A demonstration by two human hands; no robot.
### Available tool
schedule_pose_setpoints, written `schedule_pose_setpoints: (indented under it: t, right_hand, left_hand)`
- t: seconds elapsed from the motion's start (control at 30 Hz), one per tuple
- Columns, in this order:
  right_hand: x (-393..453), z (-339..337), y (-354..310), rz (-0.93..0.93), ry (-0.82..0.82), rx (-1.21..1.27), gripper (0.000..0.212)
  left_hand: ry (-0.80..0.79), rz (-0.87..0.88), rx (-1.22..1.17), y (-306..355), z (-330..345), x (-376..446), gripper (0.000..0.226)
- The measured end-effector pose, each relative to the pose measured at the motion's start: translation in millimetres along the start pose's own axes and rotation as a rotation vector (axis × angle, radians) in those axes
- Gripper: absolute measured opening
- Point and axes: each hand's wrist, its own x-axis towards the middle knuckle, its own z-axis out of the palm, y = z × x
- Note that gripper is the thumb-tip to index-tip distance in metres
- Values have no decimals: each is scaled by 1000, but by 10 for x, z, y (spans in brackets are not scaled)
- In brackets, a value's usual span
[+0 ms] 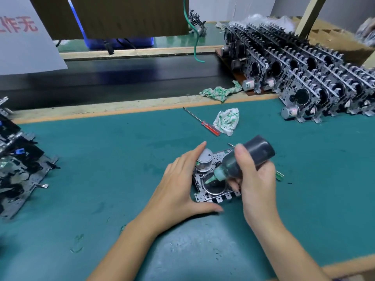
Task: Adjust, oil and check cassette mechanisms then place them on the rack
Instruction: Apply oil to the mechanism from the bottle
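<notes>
Right hand (253,179) grasping tipped oil bottle (243,162), tip on cassette mechanism (213,183), left hand (178,183) flat against its left edge, fingers straight, maybe touching, wide bare green mat (101,159) to the left

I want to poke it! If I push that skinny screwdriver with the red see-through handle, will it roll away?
The red-handled screwdriver probably rolls a little: its shaft and handle look round, and it lies flat on the green mat. It seems light and stiff. The mat may slow it.
</notes>
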Motion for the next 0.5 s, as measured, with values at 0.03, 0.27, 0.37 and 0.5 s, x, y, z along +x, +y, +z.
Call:
schedule_pose_setpoints:
  t: [0.03, 0.27, 0.37, 0.5]
  right_hand:
    - [1, 3, 21, -15, 8, -29, 32]
    - [15, -37, 127, -77, 30, -198, 25]
    - [22, -38, 134, -95, 12, -224, 23]
    - [13, -47, 140, -153, -8, -222, 27]
  left_hand:
    - [6, 2, 2, 5, 0, 1, 110]
    - [-5, -1, 2, 5, -4, 6, 119]
    - [-23, 5, 34, 7, 5, 11, 124]
    - [-20, 12, 22, -4, 16, 6, 123]
